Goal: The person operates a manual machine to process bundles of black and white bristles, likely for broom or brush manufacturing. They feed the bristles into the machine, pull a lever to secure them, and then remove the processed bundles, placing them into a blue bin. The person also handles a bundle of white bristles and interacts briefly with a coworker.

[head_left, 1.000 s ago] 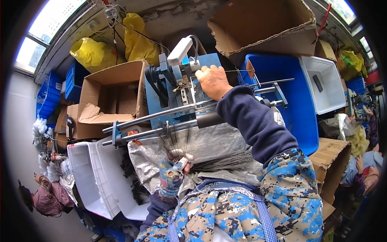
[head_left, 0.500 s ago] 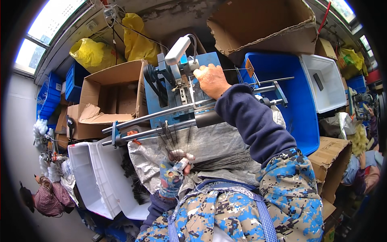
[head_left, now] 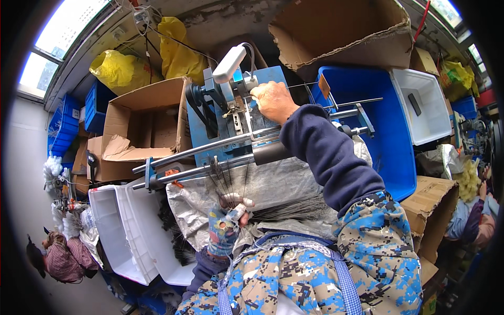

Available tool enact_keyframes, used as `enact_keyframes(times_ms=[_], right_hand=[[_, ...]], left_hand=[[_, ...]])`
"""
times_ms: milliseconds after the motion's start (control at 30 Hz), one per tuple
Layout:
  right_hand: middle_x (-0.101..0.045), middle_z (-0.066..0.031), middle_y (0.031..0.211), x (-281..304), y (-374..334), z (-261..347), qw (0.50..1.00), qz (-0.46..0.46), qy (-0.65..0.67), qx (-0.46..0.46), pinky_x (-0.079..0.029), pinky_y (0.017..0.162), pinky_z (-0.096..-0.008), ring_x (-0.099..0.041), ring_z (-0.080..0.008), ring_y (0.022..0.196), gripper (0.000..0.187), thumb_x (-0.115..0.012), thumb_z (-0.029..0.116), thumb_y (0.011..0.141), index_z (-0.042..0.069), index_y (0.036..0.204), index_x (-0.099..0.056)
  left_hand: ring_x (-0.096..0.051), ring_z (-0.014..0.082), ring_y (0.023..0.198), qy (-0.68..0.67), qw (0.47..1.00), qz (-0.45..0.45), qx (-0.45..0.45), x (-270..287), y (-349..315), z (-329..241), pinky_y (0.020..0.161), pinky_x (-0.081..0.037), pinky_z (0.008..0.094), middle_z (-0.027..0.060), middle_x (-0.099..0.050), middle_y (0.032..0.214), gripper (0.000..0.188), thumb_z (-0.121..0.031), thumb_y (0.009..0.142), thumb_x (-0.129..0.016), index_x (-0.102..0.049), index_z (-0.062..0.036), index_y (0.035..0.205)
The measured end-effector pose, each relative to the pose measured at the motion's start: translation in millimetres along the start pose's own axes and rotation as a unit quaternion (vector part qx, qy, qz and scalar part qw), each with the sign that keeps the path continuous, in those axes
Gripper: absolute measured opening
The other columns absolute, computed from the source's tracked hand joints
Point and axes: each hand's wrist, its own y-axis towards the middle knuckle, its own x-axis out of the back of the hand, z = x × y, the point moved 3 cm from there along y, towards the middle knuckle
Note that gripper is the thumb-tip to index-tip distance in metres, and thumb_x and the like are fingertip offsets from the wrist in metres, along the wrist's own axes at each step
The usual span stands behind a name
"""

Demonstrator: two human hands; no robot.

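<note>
My right hand (head_left: 274, 102) is closed at the head of a blue bench machine (head_left: 242, 113), beside its small motor block. The fingertips face away, so what they pinch is hidden. A thin wire (head_left: 302, 84) runs from beside this hand to a small brown plate (head_left: 324, 86) on the right. Below the machine's steel rails (head_left: 210, 170), my left hand (head_left: 231, 210) wears a patterned fingerless covering, with pale wraps on the fingers. It is closed around several thin wire brushes (head_left: 227, 181), dark-bristled tips upward. A bundle of loose wires (head_left: 294, 209) lies on the grey sheet (head_left: 283, 178) over my lap.
White bins (head_left: 134, 231) stand at my left, with dark bristly pieces (head_left: 178, 236) beside the sheet. An open carton (head_left: 144, 121) sits left of the machine. A blue bin (head_left: 391, 142) and a white tray (head_left: 425, 113) are on the right. Co-workers sit at both sides.
The thin wire and brown plate by my right hand have shifted slightly, and that hand is marginally higher. My left hand keeps its hold. The co-worker on the right has moved an arm.
</note>
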Motion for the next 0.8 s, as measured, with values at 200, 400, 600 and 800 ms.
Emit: enact_keyframes(times_ms=[200,400,600,800], right_hand=[[-0.039,-0.0168,0.120,17.2,-24.9,-4.1,0.992,-0.084,-0.096,0.011,-0.033,0.084,-0.0447,-0.037,-0.0322,0.107,0.037,-0.060,0.027,0.075,0.003,0.102,-0.056],[-0.036,-0.0167,0.115,29.6,-49.7,4.4,0.995,0.061,-0.058,-0.061,-0.039,0.079,-0.0425,-0.039,-0.0309,0.105,0.056,-0.063,0.033,0.074,-0.001,0.116,-0.047],[-0.040,-0.0194,0.105,19.7,-46.0,16.1,0.998,0.024,-0.007,-0.059,-0.046,0.075,-0.0395,-0.050,-0.0319,0.093,0.057,-0.062,0.031,0.075,-0.006,0.115,-0.045],[-0.047,-0.0178,0.098,-4.2,-31.2,50.9,0.999,-0.009,0.000,-0.041,-0.049,0.067,-0.0385,-0.054,-0.0312,0.087,0.053,-0.061,0.031,0.075,-0.005,0.109,-0.042]], left_hand=[[-0.054,0.0166,0.061,0.004,0.999,0.003,-0.042,0.3,-3.8,-6.7,0.047,-0.039,0.0217,0.0248,-0.057,0.096,0.048,-0.016,0.069,-0.070,-0.050,-0.0009,0.110],[-0.053,0.0136,0.056,0.009,0.999,-0.035,-0.010,-9.1,1.4,-9.2,0.043,-0.039,0.0197,0.0231,-0.058,0.095,0.025,0.001,0.080,-0.053,-0.051,-0.0005,0.105],[-0.052,0.0128,0.055,0.044,0.998,-0.041,-0.016,-14.7,-1.7,-8.4,0.043,-0.038,0.0195,0.0216,-0.059,0.092,0.022,0.003,0.081,-0.051,-0.052,-0.0016,0.103],[-0.048,0.0102,0.053,0.064,0.993,-0.086,-0.039,-13.7,-12.1,-14.7,0.042,-0.035,0.0188,0.0186,-0.060,0.090,0.020,0.003,0.082,-0.049,-0.052,-0.0029,0.101]])
